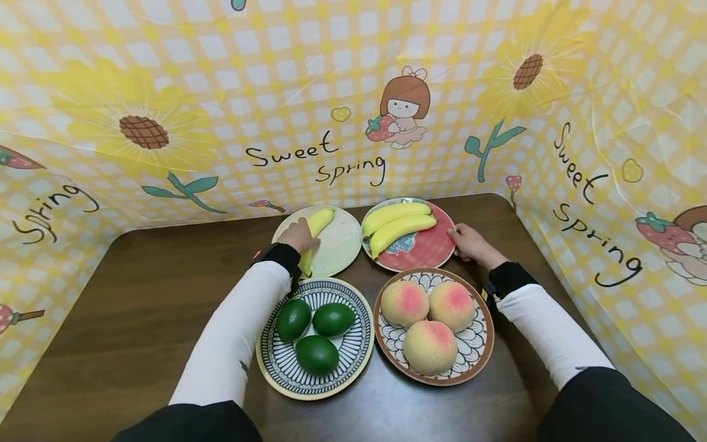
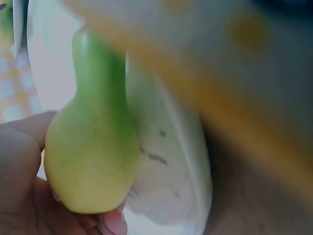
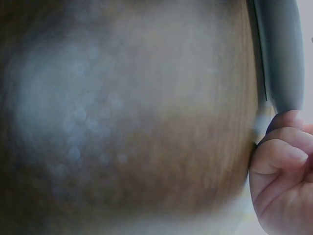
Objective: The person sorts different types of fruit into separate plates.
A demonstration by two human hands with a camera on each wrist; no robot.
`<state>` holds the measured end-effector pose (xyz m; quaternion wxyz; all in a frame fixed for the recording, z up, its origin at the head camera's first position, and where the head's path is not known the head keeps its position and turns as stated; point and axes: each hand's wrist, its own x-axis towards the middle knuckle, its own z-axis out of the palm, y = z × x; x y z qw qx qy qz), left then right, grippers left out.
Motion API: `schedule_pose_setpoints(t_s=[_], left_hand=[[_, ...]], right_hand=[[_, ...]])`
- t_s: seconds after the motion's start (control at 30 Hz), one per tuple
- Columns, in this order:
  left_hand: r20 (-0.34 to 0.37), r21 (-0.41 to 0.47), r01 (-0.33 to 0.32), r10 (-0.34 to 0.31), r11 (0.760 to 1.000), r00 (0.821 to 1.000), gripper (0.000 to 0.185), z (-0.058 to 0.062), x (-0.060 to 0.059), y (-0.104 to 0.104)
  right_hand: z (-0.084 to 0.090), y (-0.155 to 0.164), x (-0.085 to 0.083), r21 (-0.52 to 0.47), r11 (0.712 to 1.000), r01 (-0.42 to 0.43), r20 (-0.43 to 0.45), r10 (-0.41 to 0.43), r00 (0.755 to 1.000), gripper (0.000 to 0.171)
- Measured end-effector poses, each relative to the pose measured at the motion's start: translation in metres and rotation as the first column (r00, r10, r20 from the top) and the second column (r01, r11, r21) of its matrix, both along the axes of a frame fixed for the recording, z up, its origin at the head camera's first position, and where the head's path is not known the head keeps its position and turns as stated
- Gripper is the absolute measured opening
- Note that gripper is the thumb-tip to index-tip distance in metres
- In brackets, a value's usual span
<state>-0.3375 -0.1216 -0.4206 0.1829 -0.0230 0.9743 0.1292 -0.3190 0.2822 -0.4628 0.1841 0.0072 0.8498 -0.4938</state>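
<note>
My left hand (image 1: 298, 235) grips a yellow banana (image 1: 321, 220) over the pale cream plate (image 1: 343, 247) at the back. In the left wrist view, its thumb and fingers wrap the lower part of that banana (image 2: 93, 156), which is greenish at the far end. Beside the pale plate stands a red plate (image 1: 428, 250) bearing two more bananas (image 1: 402, 232). At its right edge, my right hand (image 1: 472, 242) pinches the rim. The right wrist view has the curled fingers (image 3: 283, 156) against the plate's edge (image 3: 286, 58).
Nearer on the brown table (image 1: 138, 319), a blue-and-white striped plate (image 1: 353, 362) carries three green avocado-like fruits (image 1: 317, 355). To its right, a brown-rimmed plate (image 1: 486, 325) has three peaches (image 1: 429, 347). A yellow checked cloth (image 1: 309, 80) hangs behind and around the table.
</note>
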Motion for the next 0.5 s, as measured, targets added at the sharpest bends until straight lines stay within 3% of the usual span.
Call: schedule_pose_setpoints(t_s=[0.17,0.5], left_hand=[[-0.003,0.013,-0.024,0.024,1.000,1.000,0.070,-0.003,0.002,-0.001],[-0.049,0.000,0.016,-0.016,1.000,0.999,0.071,0.010,0.004,-0.002]], right_hand=[[-0.003,-0.001,-0.001,-0.021,1.000,0.002,0.004,-0.002,1.000,0.033],[-0.002,0.001,-0.001,-0.013,1.000,0.000,0.002,0.000,1.000,0.033]])
